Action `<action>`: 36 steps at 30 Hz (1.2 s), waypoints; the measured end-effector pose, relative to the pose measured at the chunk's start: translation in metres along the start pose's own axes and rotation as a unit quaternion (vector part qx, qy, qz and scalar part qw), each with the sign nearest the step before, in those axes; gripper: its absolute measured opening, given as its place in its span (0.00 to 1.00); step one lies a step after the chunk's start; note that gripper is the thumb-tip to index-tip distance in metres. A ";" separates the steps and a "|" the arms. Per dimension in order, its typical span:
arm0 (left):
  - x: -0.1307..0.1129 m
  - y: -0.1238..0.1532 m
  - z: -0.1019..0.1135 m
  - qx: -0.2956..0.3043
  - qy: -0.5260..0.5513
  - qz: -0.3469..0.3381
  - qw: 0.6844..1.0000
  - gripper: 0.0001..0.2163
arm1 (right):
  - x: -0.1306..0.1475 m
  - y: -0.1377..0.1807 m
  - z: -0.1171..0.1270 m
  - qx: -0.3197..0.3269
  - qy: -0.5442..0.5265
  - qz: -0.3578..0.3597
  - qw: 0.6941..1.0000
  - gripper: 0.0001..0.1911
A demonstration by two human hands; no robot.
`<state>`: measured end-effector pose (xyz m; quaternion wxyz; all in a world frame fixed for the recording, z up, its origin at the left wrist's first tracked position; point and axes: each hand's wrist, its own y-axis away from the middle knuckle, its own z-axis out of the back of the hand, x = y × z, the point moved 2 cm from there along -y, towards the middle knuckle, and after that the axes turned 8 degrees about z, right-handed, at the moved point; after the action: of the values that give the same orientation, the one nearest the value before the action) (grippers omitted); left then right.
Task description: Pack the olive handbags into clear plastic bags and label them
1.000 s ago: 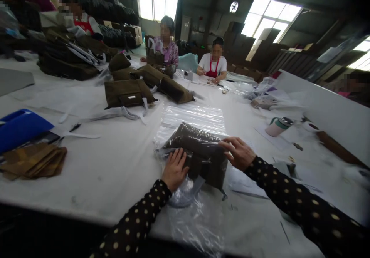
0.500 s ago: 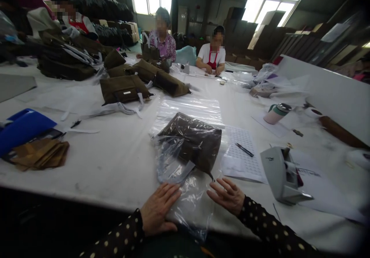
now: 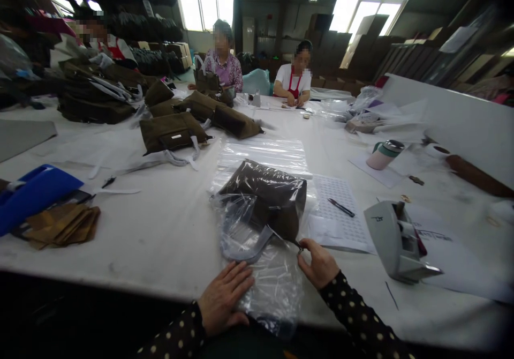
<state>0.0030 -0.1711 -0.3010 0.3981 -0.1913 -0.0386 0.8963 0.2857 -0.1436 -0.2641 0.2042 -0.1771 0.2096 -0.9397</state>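
A dark brown handbag (image 3: 277, 198) lies in a clear plastic bag (image 3: 277, 284) in front of me. Its strap (image 3: 244, 252), covered in pale wrapping, curves toward me inside the plastic. My left hand (image 3: 227, 297) rests flat on the plastic just below this strap, fingers stretched out. At the handbag's near right corner, my right hand (image 3: 319, 262) pinches a short dark tab (image 3: 296, 244) with a small metal end. Whether plastic lies between the fingers and the tab, I cannot tell.
A tape dispenser (image 3: 395, 241), printed sheet (image 3: 337, 198), thread snips (image 3: 341, 207) and pink cup (image 3: 384, 155) are at right. Brown paper pieces (image 3: 66, 227) and a blue holder (image 3: 38, 195) lie left. More handbags (image 3: 172, 133) lie beyond; several people work across the table.
My right hand has gone from spread fingers beside the handbag's corner to a pinch on its tab. The left hand stays flat on the plastic. The view has shifted slightly.
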 end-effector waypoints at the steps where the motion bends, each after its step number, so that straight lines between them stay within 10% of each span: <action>1: -0.001 0.000 -0.001 -0.002 0.001 0.000 1.000 0.34 | -0.001 -0.001 -0.004 -0.005 -0.005 -0.011 1.000 0.13; 7: -0.006 0.000 -0.003 -0.038 -0.001 0.011 0.999 0.32 | 0.000 0.003 -0.013 -0.084 -0.006 -0.136 0.987 0.16; 12: -0.007 0.001 0.000 -0.076 -0.015 0.040 0.996 0.31 | -0.010 0.006 -0.010 -0.091 -0.071 -0.088 0.989 0.10; 17: -0.006 0.001 -0.001 -0.049 0.015 0.039 0.998 0.30 | -0.018 0.019 0.017 -0.223 0.078 0.023 0.971 0.13; 23: -0.007 0.000 0.005 -0.054 0.036 0.039 0.997 0.29 | 0.003 0.030 0.016 -0.068 0.050 0.253 0.964 0.12; 29: -0.005 0.003 0.021 -0.138 0.131 0.107 0.976 0.08 | 0.015 -0.007 0.014 -0.022 -0.211 0.179 0.961 0.09; 36: 0.010 0.016 0.016 -0.185 0.295 0.295 0.890 0.09 | 0.016 0.011 -0.006 -0.038 -0.105 0.148 0.983 0.12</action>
<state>-0.0199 -0.1735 -0.2928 0.0661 -0.5195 -0.0260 0.8515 0.2731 -0.1584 -0.2703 0.3549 -0.2492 0.2461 -0.8668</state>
